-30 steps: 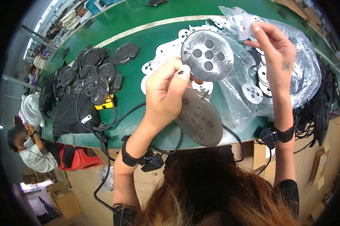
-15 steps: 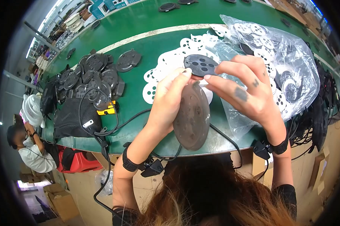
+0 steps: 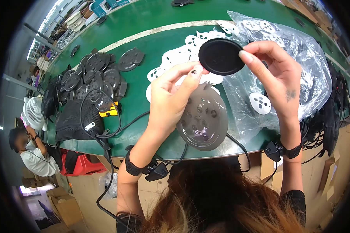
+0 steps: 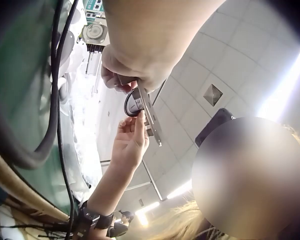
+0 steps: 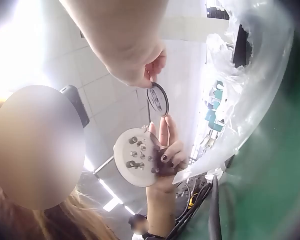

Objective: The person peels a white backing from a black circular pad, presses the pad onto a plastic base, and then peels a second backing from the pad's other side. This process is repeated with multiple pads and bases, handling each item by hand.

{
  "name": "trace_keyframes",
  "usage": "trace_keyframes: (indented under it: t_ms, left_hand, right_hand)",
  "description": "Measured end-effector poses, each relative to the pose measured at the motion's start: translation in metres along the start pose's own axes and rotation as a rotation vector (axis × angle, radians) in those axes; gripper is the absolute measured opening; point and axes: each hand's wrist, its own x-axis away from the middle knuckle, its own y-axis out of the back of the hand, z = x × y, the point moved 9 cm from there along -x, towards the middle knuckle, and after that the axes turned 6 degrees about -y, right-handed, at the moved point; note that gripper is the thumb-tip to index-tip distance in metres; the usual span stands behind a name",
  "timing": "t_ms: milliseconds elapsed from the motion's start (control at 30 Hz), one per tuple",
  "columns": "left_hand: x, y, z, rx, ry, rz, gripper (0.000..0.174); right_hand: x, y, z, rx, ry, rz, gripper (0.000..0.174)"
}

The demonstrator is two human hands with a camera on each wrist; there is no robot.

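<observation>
Dark plates (image 3: pixel 93 73) heaped on the green table (image 3: pixel 144 42), far left. My left grip (image 3: pixel 171 101) curls round the grey studded plate (image 3: pixel 204 120), raised over the table's near edge. Just above it is the black disc (image 3: pixel 220 56), its rim pinched in my right grip (image 3: pixel 275 77). Step, I judge: mating disc to plate. Next calls for squaring it flat over the studs.

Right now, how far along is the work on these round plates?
Done: a heap of dark plates, white cut-out sheets beside it. In hand: the left hand grips a grey plate, the right hand pinches a black disc above it, not yet seated. Left: more pieces in the plastic bag.
</observation>
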Motion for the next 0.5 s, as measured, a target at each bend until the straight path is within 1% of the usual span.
trace_keyframes:
  t_ms: [33, 67, 133, 167, 233, 267, 300, 333, 400, 500]
  left_hand:
    - [0.001, 0.0, -0.001, 0.001, 0.001, 0.003, 0.024]
    - [0.001, -0.001, -0.001, 0.028, 0.007, 0.0, 0.025]
    - [0.002, -0.002, -0.002, 0.058, 0.014, -0.002, 0.025]
    - [0.003, -0.003, -0.002, 0.024, 0.035, 0.014, 0.026]
    - [0.004, -0.004, 0.0, -0.009, 0.057, 0.03, 0.027]
    - [0.004, -0.009, -0.002, -0.024, 0.028, 0.079, 0.027]
    - [0.005, -0.013, -0.004, -0.038, -0.002, 0.128, 0.026]
    - [0.005, -0.014, -0.003, -0.037, -0.002, 0.13, 0.026]
    - [0.006, -0.015, -0.008, -0.018, -0.064, 0.123, 0.026]
    - [0.006, -0.012, -0.01, -0.037, -0.092, 0.103, 0.026]
  right_hand:
    - [0.0, 0.004, -0.006, 0.003, -0.049, -0.05, 0.017]
    - [-0.001, 0.004, -0.007, 0.005, -0.05, -0.053, 0.017]
    - [0.003, 0.001, 0.019, 0.428, 0.263, -0.12, 0.033]
    - [0.003, 0.0, 0.019, 0.43, 0.262, -0.121, 0.033]
    - [0.006, -0.009, 0.025, 0.559, 0.321, -0.113, 0.048]
    - [0.006, -0.011, 0.021, 0.618, 0.338, -0.117, 0.056]
    - [0.007, -0.012, 0.019, 0.62, 0.337, -0.118, 0.056]
    - [0.007, -0.012, 0.017, 0.629, 0.327, -0.117, 0.054]
    - [0.006, -0.012, 0.017, 0.641, 0.319, -0.117, 0.052]
    - [0.005, -0.013, 0.018, 0.577, 0.321, -0.096, 0.05]
